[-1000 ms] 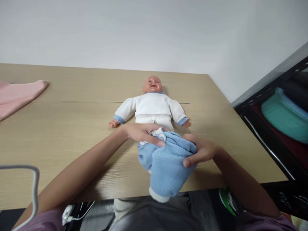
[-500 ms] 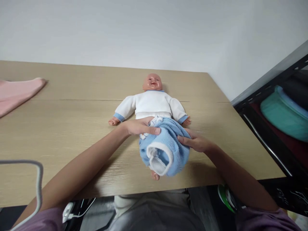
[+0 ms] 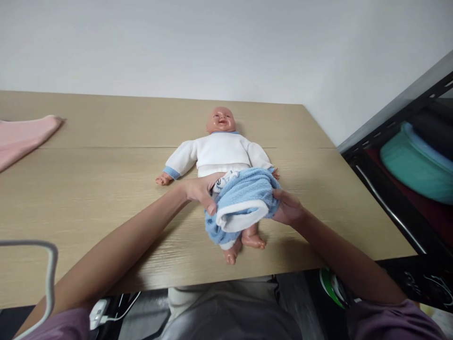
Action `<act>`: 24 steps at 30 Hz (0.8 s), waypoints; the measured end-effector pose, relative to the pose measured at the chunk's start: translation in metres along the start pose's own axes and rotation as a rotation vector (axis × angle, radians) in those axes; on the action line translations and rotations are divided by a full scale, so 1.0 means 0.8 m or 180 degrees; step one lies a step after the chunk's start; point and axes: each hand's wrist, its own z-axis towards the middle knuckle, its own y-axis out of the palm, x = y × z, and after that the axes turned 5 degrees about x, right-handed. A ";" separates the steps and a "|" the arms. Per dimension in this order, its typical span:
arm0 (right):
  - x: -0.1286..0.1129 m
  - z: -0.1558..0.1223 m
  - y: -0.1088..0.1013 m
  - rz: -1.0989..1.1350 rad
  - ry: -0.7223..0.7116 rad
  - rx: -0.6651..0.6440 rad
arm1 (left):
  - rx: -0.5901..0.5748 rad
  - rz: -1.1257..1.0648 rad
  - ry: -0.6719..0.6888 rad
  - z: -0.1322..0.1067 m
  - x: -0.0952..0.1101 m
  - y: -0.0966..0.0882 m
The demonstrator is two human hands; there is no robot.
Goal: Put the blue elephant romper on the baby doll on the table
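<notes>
A baby doll (image 3: 222,150) in a white top with blue cuffs lies on its back, head toward the wall. Light blue terry pants (image 3: 244,186) with white cuffs cover its hips and one leg. One white-edged leg opening is bunched up and faces me; the doll's other bare leg (image 3: 252,236) shows below it. My left hand (image 3: 203,190) grips the pants at the waist side, thumb on top and fingers partly hidden. My right hand (image 3: 287,205) is closed on the fabric at the opposite side, its fingertips hidden behind the cloth.
The wooden table (image 3: 106,165) meets a pale wall at the back. Pink cloth (image 3: 26,139) lies at the far left. A grey cable (image 3: 51,269) loops at the front left. At the right, a black rack (image 3: 375,189) holds a teal basin (image 3: 414,160).
The bunched leg opening has risen and flattened, uncovering the doll's second foot and lower leg. My left thumb has shifted left and down; my right hand has moved slightly outward.
</notes>
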 end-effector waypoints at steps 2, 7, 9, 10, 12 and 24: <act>-0.004 0.000 0.002 0.0257 0.0053 -0.0005 | 0.0133 0.0102 0.0049 -0.002 -0.002 -0.001; -0.012 -0.003 -0.004 0.0084 0.0176 -0.0242 | 0.0858 0.0178 0.0215 -0.006 -0.006 0.001; -0.012 -0.006 -0.010 -0.0239 0.0106 -0.0370 | 0.0825 0.0176 0.0145 -0.005 -0.004 0.003; -0.011 -0.008 -0.012 -0.0412 0.0062 -0.0487 | 0.0743 0.0187 0.0096 -0.005 -0.002 0.004; -0.011 -0.010 -0.012 -0.0662 -0.0001 -0.0690 | 0.0581 0.0236 0.0035 -0.004 0.000 0.005; -0.021 -0.006 0.013 -0.0111 0.0066 -0.0447 | 0.0298 -0.0064 0.0110 -0.006 -0.001 0.005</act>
